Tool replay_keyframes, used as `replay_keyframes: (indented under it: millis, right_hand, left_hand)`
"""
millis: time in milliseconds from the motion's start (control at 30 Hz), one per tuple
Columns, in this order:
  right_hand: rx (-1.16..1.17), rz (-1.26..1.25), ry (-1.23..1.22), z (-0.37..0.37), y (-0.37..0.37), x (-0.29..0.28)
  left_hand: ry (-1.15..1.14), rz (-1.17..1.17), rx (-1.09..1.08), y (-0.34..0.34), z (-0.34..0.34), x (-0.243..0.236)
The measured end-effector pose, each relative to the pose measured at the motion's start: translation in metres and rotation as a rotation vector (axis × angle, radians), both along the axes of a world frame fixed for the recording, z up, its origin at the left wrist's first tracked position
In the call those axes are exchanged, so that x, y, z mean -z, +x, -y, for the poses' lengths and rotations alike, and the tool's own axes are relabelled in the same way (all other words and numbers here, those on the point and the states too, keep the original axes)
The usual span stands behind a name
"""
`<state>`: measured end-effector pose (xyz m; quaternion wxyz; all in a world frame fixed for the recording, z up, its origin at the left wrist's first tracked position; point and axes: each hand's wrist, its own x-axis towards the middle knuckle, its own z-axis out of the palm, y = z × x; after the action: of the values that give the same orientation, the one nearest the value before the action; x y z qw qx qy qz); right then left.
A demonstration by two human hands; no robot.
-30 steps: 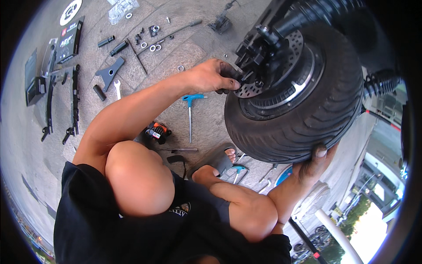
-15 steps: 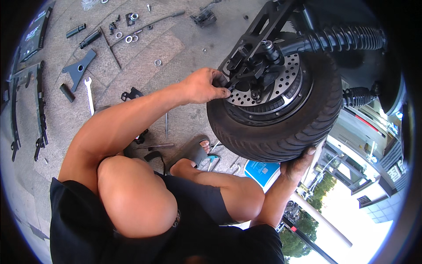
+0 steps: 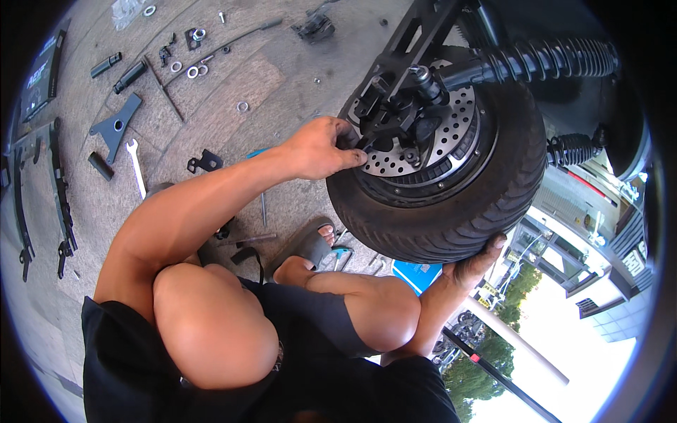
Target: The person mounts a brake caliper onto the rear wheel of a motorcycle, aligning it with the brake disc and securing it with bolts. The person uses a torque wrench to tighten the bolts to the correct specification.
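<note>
A black-tyred wheel (image 3: 451, 225) with a perforated silver brake disc (image 3: 458, 130) hangs at upper right. Over the disc sits a black brake caliper (image 3: 386, 116), fixed near a black swingarm (image 3: 419, 46). My left hand (image 3: 326, 149) reaches in from the left, thumb and fingers closed on the caliper's near-left edge; the fingertips are partly hidden behind it. My right hand (image 3: 476, 264), its fingers darkened, cups the tyre's tread from below right. Most of that palm is hidden by the tyre.
A black coil shock absorber (image 3: 557, 62) crosses above the wheel. Loose on the paving lie a spanner (image 3: 137, 166), a three-armed bracket (image 3: 118, 125), black sleeves (image 3: 106, 65), washers (image 3: 193, 72) and long rails (image 3: 60, 197). A blue-white container (image 3: 416, 275) stands below the wheel.
The view has shifted slightly, so the paving and parts appear farther left and lower. Both hands keep their places on the caliper and tyre.
</note>
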<state>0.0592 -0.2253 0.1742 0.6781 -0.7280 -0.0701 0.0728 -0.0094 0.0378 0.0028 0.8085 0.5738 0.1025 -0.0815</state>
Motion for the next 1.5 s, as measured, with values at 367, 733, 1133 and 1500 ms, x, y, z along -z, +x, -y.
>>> replay_keyframes:
  millis: [367, 733, 1133, 1500]
  right_hand:
    - [0.039, 0.039, -0.060, -0.022, -0.011, -0.001]
    - [0.069, 0.116, -0.208, -0.032, -0.012, 0.000]
    - [0.074, 0.020, -0.124, -0.042, -0.022, -0.002]
    - [0.062, 0.132, -0.093, -0.042, -0.012, 0.003]
  left_hand:
    - [0.028, -0.072, -0.008, -0.001, -0.002, -0.002]
    - [-0.113, -0.136, -0.162, -0.003, 0.008, -0.034]
    - [-0.148, -0.223, -0.206, 0.007, 0.019, -0.058]
    - [-0.139, -0.275, -0.259, 0.007, 0.023, -0.069]
